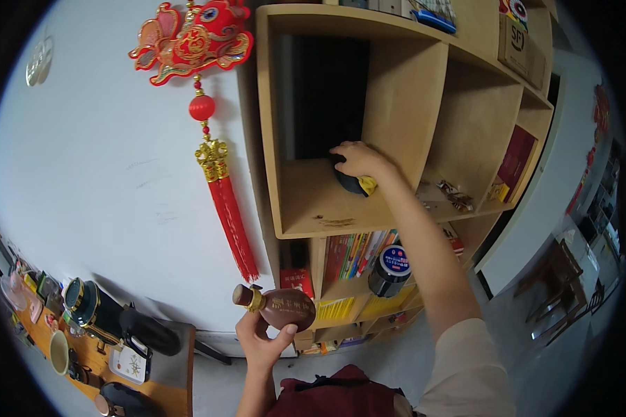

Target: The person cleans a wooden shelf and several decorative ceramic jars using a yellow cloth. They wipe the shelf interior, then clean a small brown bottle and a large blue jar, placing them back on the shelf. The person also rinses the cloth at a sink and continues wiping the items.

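Note:
My left hand [263, 342] is closed around a small brown flask-shaped bottle [289, 309] with a stopper and gold trim at its neck. The bottle is tilted, its stopper pointing up to the left. Reaching into the upper-left compartment of a wooden shelf unit [407, 104], my right hand [358, 160] has its fingers over a dark object with a yellow part [350, 182], perhaps cloth. It rests on the compartment floor, and my hand hides much of it. Brown marks lie on the board in front of it.
Below are upright books [351, 254] and a dark jar with a blue lid [389, 272]. A red fish ornament [198, 40] with a long tassel hangs on the left wall. At lower left, a table [181, 382] carries a dark green vessel [90, 306] and a white tray [129, 363].

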Motion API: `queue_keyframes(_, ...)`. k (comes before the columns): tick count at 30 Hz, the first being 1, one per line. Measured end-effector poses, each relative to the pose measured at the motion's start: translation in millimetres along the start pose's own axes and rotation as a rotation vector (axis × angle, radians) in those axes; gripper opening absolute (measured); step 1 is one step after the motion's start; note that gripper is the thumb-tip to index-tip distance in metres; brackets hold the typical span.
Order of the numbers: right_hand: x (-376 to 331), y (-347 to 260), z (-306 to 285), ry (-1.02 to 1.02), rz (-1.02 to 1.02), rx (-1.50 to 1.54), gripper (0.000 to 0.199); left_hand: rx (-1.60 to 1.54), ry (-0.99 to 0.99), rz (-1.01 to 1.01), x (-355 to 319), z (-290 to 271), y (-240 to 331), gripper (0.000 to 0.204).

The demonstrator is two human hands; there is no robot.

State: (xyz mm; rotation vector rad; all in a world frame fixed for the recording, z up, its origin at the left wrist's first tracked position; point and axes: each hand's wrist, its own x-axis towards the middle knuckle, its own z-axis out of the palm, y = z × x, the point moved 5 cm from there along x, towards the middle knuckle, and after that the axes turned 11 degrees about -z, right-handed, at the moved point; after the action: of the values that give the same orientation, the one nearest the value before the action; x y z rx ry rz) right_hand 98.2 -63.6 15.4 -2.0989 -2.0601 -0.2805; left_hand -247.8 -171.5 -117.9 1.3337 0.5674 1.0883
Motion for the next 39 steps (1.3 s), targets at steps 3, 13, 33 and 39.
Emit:
queue_keyframes(3,11,41,56,-0.085,0.261,-0.114,0.056,-0.014,-0.01,0.046,0,-1,-3,0.057)
queue_keyframes(13,62,68,97,-0.138,0.278,0.019,0.05,0.13,0.209,-0.016,-2,-29,-16,0.062)
queue_keyframes(33,-106,-50,54,0.011,0.171,-0.119,0.057,-0.049,-0.105,-0.032,52,7,-34,0.059)
queue_keyframes(39,-61,-12,57,-0.103,0.338,0.013,0.054,-0.101,-0.167,-0.047,70,23,-43,0.058)
